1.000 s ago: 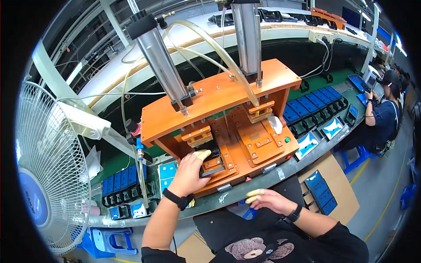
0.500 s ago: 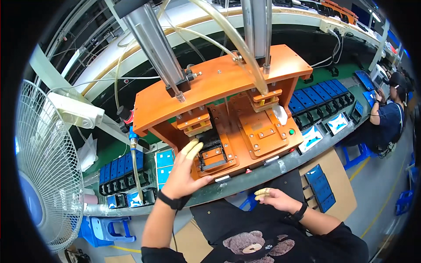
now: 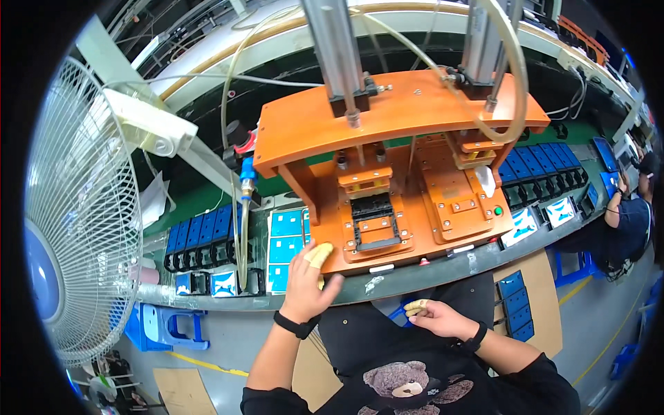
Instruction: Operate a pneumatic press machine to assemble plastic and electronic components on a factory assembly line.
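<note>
My left hand (image 3: 309, 282) is beside the front left corner of the orange press (image 3: 387, 111), thumb apart from the fingers, holding nothing visible. Pale yellow finger covers sit on some fingertips of both hands. It is nearest to a sheet of blue rectangular pieces (image 3: 286, 242) lying left of the press. A black rectangular plastic frame (image 3: 377, 244) rests in the press's left fixture, under the raised pressing block (image 3: 365, 181). The right fixture (image 3: 460, 206) has no such frame on it. Above my lap, my right hand (image 3: 443, 319) hangs loosely with fingers and thumb slightly apart and nothing visible in them.
Rows of blue-topped black frames stand left (image 3: 200, 235) and right (image 3: 543, 166) of the press. A caged fan (image 3: 83, 221) takes up the left side. A white crumpled piece (image 3: 485, 181) and a green button (image 3: 498, 210) are at the press's right. A co-worker (image 3: 626, 214) sits far right.
My left hand has drawn back from the black frame in the left fixture to the press's left corner. The view has turned left. My right hand stays over my lap.
</note>
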Demonstrator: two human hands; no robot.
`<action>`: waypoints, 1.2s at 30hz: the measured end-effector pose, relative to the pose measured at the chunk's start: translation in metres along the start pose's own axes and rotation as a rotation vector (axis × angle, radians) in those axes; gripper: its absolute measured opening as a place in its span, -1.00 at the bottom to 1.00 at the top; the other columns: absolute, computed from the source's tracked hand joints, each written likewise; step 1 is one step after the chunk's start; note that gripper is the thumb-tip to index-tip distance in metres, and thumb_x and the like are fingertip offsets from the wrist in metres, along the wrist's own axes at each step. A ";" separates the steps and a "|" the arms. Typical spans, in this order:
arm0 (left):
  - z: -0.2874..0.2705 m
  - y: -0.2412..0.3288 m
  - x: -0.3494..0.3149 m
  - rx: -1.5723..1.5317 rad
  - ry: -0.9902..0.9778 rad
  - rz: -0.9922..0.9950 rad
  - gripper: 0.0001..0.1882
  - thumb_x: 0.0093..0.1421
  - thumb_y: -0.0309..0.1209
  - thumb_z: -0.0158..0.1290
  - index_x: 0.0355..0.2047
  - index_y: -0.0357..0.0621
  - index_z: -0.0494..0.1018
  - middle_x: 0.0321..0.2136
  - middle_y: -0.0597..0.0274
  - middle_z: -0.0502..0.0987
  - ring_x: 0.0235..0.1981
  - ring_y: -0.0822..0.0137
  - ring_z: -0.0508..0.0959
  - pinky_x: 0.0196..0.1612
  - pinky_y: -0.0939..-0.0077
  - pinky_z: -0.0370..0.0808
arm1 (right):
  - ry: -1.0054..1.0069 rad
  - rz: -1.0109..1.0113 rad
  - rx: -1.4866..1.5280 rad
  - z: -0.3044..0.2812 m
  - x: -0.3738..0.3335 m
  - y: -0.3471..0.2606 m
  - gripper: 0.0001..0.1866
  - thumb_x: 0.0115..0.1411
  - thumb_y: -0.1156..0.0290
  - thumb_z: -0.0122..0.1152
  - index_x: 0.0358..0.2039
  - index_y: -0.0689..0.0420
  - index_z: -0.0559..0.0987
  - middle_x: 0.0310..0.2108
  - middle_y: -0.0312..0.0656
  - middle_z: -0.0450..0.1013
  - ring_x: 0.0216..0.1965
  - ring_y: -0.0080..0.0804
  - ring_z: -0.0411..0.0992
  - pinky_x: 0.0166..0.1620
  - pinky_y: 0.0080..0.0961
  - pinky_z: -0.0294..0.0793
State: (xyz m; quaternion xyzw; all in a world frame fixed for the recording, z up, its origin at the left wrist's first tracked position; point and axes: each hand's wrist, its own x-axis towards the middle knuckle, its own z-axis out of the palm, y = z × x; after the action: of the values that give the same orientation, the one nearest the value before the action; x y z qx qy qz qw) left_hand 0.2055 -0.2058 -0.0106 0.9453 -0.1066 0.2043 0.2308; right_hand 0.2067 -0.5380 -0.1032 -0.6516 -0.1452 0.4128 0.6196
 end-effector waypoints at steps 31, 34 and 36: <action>0.013 -0.066 -0.072 -0.153 0.095 -0.358 -0.90 -0.02 -0.51 0.25 -0.46 -0.13 0.56 -0.15 0.01 0.60 -0.03 -0.04 0.54 0.10 0.14 0.40 | -0.053 -0.693 -0.683 0.119 0.141 -0.066 -0.46 0.14 0.29 0.19 0.14 0.10 0.38 0.13 0.05 0.31 0.08 0.04 0.36 0.12 -0.18 0.38; -0.003 -0.086 -0.066 -0.255 0.129 -0.509 -0.94 0.03 -0.52 0.22 -0.46 -0.13 0.55 -0.23 0.01 0.62 -0.10 0.07 0.59 0.02 0.28 0.46 | -0.061 -0.672 -0.871 0.120 0.143 -0.064 -0.41 0.10 0.30 0.22 0.16 0.15 0.36 0.15 0.00 0.28 0.01 -0.01 0.35 0.09 -0.16 0.36; -0.028 -0.113 -0.060 -0.120 0.181 -0.510 -0.85 0.08 -0.50 0.21 -0.32 -0.16 0.52 -0.23 0.02 0.61 -0.14 0.11 0.61 -0.04 0.28 0.48 | -0.063 -0.681 -0.950 0.121 0.143 -0.063 -0.39 0.09 0.30 0.23 0.17 0.15 0.36 0.16 0.00 0.27 0.01 -0.02 0.34 0.09 -0.14 0.35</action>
State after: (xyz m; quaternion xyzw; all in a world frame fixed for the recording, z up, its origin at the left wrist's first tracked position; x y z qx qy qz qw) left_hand 0.1762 -0.0869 -0.0580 0.9041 0.1439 0.2167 0.3389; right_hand 0.2284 -0.3426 -0.0828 -0.7621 -0.5339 0.0990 0.3527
